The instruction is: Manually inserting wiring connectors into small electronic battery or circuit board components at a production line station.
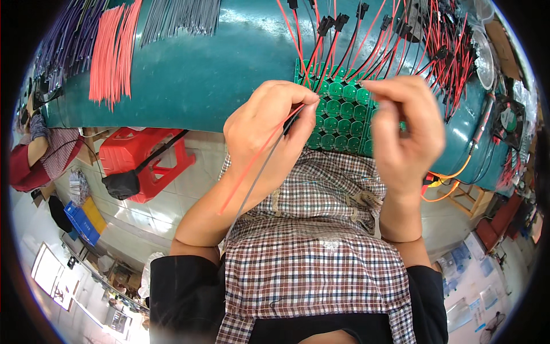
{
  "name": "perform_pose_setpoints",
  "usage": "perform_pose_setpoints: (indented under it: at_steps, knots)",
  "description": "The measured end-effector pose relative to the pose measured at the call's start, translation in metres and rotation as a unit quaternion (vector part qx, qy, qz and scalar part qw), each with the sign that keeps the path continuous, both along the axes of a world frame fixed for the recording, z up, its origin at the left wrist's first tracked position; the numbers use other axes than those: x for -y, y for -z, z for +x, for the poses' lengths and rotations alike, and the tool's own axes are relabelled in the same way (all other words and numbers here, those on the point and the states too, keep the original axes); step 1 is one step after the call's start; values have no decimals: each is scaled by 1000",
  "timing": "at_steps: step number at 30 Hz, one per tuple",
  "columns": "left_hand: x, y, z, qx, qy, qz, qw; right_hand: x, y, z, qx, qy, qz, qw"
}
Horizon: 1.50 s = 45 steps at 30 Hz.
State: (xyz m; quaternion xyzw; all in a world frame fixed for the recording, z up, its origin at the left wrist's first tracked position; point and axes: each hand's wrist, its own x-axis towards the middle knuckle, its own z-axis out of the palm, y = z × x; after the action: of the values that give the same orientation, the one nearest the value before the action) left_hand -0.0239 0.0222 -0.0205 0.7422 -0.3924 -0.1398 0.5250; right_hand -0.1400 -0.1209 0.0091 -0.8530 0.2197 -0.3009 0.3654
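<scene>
Left hand (260, 117) pinches thin red and dark-grey wires (250, 171), long axis running down-left; green circuit-board panel (346, 109) just right, at near edge of table (229, 74); right hand (421, 126) blurred, can't tell grip

Pinching red wire (252, 165) & dk. grey wire (260, 172) in L hand (250, 127) over green PCB panel (347, 110), w/ R hand (411, 125) blurred, half-curled over panel's R side; facing teal tabletop (223, 74) w/ red-wire bundle (113, 57), black-plugged leads (326, 25).

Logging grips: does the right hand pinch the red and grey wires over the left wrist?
No, the left hand pinches both wires; the right hand is apart.
</scene>
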Motion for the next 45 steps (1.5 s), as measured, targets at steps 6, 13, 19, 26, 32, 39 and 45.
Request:
perform_pose_setpoints:
  at_steps: [6, 13, 19, 26, 32, 39, 45]
  knots:
    - [1, 3, 0, 49, -21, -32, 998, 36, -14, -43, 56, 139, -15, 989]
    - [-1, 0, -1, 66, 7, 8, 998, 70, -3, -70, 21, 268, -31, 963]
    - [0, -1, 0, 84, 8, 8, 996, 93, 9, -65, -145, 355, -64, 921]
    - [2, 0, 2, 103, 6, 2, 995, 114, 29, -71, -202, 339, -27, 918]
    - [8, 2, -1, 132, -16, -11, 991, 109, 20, -70, -192, 362, -22, 912]
    - [15, -7, -1, 149, 3, 48, 988, 113, 11, -82, -96, 364, 57, 925]
    - [22, -18, -3, 116, -31, 138, 983, 114, 13, -88, 71, 356, 129, 923]
